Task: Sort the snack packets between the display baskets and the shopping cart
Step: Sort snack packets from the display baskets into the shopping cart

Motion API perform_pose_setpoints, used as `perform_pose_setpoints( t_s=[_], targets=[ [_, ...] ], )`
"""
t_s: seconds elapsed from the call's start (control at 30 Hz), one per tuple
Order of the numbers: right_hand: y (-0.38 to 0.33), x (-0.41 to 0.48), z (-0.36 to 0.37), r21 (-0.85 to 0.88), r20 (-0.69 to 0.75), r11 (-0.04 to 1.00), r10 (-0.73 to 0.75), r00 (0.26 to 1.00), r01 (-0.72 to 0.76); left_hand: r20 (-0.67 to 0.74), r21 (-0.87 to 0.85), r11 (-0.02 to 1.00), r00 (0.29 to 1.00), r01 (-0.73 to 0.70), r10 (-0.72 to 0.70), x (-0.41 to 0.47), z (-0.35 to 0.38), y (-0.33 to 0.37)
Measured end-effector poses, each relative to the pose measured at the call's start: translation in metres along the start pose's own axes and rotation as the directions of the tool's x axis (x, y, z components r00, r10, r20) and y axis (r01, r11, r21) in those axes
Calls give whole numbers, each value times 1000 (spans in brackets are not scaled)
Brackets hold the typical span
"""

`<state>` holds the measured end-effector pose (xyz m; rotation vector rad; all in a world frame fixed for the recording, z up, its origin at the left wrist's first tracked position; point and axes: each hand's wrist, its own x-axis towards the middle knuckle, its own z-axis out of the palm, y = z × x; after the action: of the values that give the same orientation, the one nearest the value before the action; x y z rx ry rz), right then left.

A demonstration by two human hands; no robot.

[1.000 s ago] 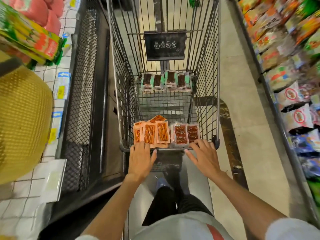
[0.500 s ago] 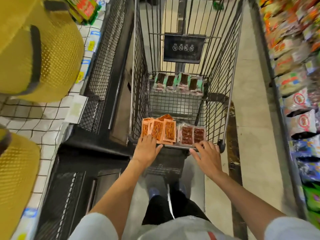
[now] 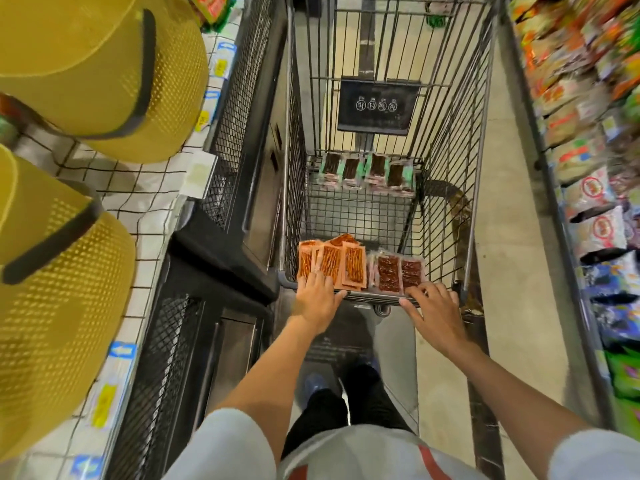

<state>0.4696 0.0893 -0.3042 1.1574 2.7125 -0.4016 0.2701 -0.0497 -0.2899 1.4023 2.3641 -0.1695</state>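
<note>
Left hand (image 3: 317, 299) and right hand (image 3: 434, 317) rest on the shopping cart (image 3: 375, 299) handle, the left touching orange packets (image 3: 346, 263) beside dark-red packets (image 3: 398, 273).

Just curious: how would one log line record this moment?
left hand: on cart handle, fingers on orange packets | right hand: on handle | green packets: cart's far end

Both bare arms reach toward 12 o'clock; left hand (image 3: 317, 299) and right hand (image 3: 436, 313) lie palm-down, fingers loosely spread.
</note>
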Motion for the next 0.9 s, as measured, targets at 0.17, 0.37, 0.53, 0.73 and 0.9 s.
perform_pose_setpoints(
  t_s=[0.17,0.37,0.53,0.73,0.9],
  targets=[
    [-4,-18,5,-12,-7,1000,-2,1000,2,-39,-57,998,999,-11,9,-19,9,-2],
    [-12,-33,12,27,-88,999,-24,996,27,-65,-96,995,998,-28,22,-32,12,-7],
    [-13,-50,22,21,-104,999,-33,994,36,-59,-160,987,998,-14,5,-47,20,-5],
    [-16,-75,32,8,-143,999,-45,989,46,-23,-117,993,1000,-23,20,-67,33,-5],
    [-19,-90,38,48,-97,999,13,995,-9,-28,-76,997,999,20,-23,-82,37,2]
  ],
)
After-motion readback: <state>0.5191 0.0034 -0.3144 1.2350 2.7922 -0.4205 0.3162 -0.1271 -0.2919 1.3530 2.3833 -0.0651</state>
